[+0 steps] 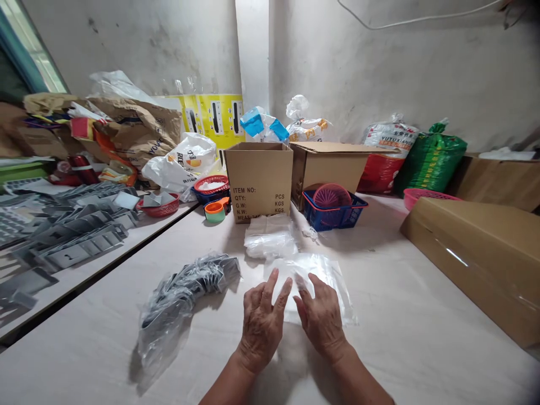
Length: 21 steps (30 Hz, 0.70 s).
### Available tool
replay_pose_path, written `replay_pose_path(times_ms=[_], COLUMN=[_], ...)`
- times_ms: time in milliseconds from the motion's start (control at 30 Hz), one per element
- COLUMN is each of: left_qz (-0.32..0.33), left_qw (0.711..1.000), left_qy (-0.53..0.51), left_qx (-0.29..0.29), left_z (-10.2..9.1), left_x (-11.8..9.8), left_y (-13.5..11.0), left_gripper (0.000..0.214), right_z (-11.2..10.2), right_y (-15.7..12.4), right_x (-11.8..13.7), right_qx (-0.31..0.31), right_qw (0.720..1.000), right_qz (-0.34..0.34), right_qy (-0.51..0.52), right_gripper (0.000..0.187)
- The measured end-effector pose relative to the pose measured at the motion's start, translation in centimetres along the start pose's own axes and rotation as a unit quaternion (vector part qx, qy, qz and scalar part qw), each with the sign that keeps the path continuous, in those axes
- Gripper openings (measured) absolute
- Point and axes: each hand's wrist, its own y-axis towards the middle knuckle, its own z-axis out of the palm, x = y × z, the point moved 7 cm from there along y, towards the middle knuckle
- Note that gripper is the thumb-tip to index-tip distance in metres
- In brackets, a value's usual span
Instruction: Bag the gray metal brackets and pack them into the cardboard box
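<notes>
Flat on the table in front of me lie clear plastic bags (pixel 333 287). My left hand (pixel 264 315) is over their left edge, index finger stretched out and the other fingers loosely bent. Beside it my right hand (pixel 320 315) rests on or just above the same bags, fingers spread; I cannot tell whether it touches them. Nothing shows in either hand. Behind the bags sits a folded stack of clear plastic bags (pixel 270 236). To the left lies a row of grey folded pieces wrapped in clear plastic (pixel 189 292).
An upright cardboard box (pixel 259 180) stands behind the bags, with a blue basket (pixel 335 216) to its right. A large carton (pixel 476 259) lies at the right. Many grey pieces (pixel 76 230) cover the left table, near a red basket (pixel 159 209). An orange-and-green tape roll (pixel 215 211) sits nearby.
</notes>
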Motion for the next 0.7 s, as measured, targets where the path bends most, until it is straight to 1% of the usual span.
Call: replay_pose_path(times_ms=[133,233,333,400,433,500,533,567,600,633,667,700], left_qz=[-0.007,-0.005,0.005,0.002,-0.011,-0.010,-0.006,-0.013,-0.018,-0.026,-0.040,-0.052], left_qw=[1.000,1.000,0.999,0.999,0.999,0.999,0.997,0.994,0.991,0.988,0.985,0.985], left_qy=[0.006,-0.017,-0.039,-0.041,-0.037,-0.032,-0.030,-0.026,-0.024,-0.019,-0.003,0.010], left_qx=[0.002,0.013,0.006,0.008,0.010,0.041,0.067,0.106,0.129,0.151,0.170,0.163], left_z=[0.2,0.5,0.8,0.9,0.9,0.9,0.9,1.0,0.8,0.5,0.2,-0.4], left_x=[0.8,1.2,0.7,0.2,0.1,-0.3,-0.5,-0.4,-0.3,0.0,0.4,0.9], left_y=[-0.1,-0.4,-0.9,-1.3,-1.4,-1.5,-1.4,-1.5,-1.5,-1.6,-1.7,-1.8], left_gripper=[0.048,0.038,0.029,0.022,0.018,0.016,0.017,0.019,0.020,0.021,0.022,0.022], right_z=[-0.5,-0.8,-0.7,-0.5,-0.4,0.1,0.5,0.9,1.4,1.8,2.0,2.0], right_y=[0.0,-0.1,-0.5,-0.9,-1.2,-1.9,-2.2,-2.5,-2.7,-3.0,-3.3,-3.5], right_x=[0.8,0.9,0.9,0.9,0.9,0.5,0.0,-0.5,-0.9,-1.1,-0.9,-0.9], right_qx=[-0.024,-0.049,-0.058,-0.058,-0.056,-0.051,-0.047,-0.042,-0.038,-0.034,-0.040,-0.052], right_qw=[0.998,0.995,0.992,0.991,0.990,0.989,0.990,0.990,0.989,0.986,0.975,0.968], right_qz=[-0.038,-0.059,-0.070,-0.085,-0.094,-0.110,-0.108,-0.109,-0.113,-0.127,-0.165,-0.174], right_qy=[0.047,0.069,0.084,0.087,0.087,0.083,0.081,0.077,0.083,0.106,0.142,0.174], right_gripper=[0.026,0.026,0.024,0.025,0.026,0.029,0.032,0.036,0.039,0.041,0.040,0.037])
